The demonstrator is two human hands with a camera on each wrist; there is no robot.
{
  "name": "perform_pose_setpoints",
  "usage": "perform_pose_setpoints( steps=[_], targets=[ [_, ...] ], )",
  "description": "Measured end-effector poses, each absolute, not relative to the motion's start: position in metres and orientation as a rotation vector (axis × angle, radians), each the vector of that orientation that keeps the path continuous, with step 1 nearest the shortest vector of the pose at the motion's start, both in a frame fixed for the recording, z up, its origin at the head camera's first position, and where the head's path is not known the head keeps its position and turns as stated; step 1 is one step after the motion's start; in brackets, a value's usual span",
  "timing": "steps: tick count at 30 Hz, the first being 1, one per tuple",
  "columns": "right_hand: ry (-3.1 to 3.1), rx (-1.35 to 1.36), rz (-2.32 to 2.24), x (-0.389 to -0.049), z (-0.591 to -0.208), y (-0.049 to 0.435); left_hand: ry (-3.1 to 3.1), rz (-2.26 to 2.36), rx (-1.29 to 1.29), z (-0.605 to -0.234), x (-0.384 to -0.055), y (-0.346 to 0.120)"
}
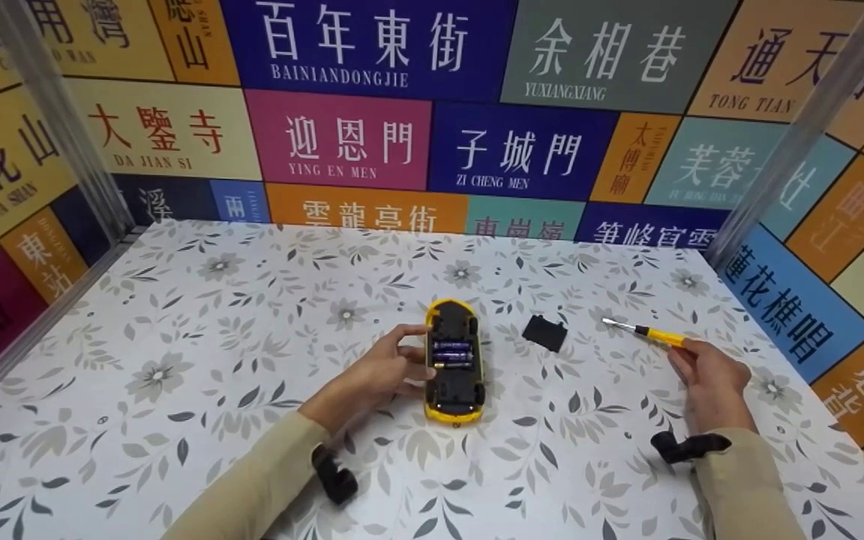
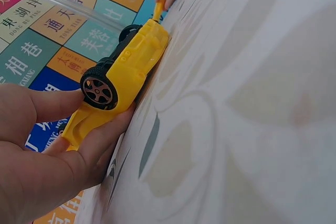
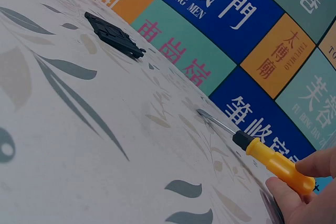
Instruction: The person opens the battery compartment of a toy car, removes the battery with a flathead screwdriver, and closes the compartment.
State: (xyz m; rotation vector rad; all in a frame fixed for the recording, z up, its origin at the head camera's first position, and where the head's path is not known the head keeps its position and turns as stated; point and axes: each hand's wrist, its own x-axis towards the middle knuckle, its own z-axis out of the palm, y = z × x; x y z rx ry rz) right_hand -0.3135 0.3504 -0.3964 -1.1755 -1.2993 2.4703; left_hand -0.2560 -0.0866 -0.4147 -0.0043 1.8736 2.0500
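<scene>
A yellow toy car (image 1: 455, 414) lies upside down, its black underside facing up. Purple batteries (image 1: 452, 355) sit in the open compartment at its middle. My left hand (image 1: 387, 367) grips the car's left side, with thumb and fingers around the yellow body in the left wrist view (image 2: 68, 150). To the car's right, a black battery cover (image 1: 544, 333) rests on the table, apart from both hands. My right hand (image 1: 715, 379) pinches the yellow handle of a screwdriver (image 3: 278, 165); its metal tip points left and lies close to the tabletop.
The table (image 1: 199, 435) has a white surface printed with grey leaves and flowers. Colourful signboard panels (image 1: 372, 142) stand along its back and sides. Clear corner posts (image 1: 777, 135) rise at the back left and back right.
</scene>
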Motion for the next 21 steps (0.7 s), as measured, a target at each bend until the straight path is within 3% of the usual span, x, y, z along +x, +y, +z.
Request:
perform_pose_setpoints(
  steps=[21],
  targets=[
    [-1.757, -1.148, 2.082, -0.3194, -0.3975, 0.3452, 1.907, 2.025, 0.014, -0.4133, -0.2551, -0.086]
  ],
)
